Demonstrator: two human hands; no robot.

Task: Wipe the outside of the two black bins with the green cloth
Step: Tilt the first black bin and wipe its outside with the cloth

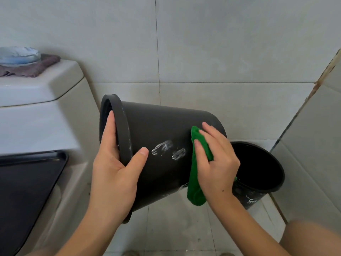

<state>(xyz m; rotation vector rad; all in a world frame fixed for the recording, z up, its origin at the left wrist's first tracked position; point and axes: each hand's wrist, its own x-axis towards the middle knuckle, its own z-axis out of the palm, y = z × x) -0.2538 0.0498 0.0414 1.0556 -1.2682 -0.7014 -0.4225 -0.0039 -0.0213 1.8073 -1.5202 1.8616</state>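
Observation:
A black bin (162,126) is held tipped on its side in mid-air, its mouth facing left. My left hand (114,169) grips its rim, fingers inside and thumb on the outer wall. White smudges show on the wall near the thumb. My right hand (215,163) holds the green cloth (198,170) against the bin's side, right of the smudges; the cloth's tail hangs down. A second black bin (262,174) stands upright on the floor behind my right hand, partly hidden by it.
A white toilet (36,115) fills the left, with a black tray (27,182) on its seat lid and a brownish cloth and blue bowl (20,56) on the cistern. Tiled walls close in behind and at the right corner. Floor tiles lie below.

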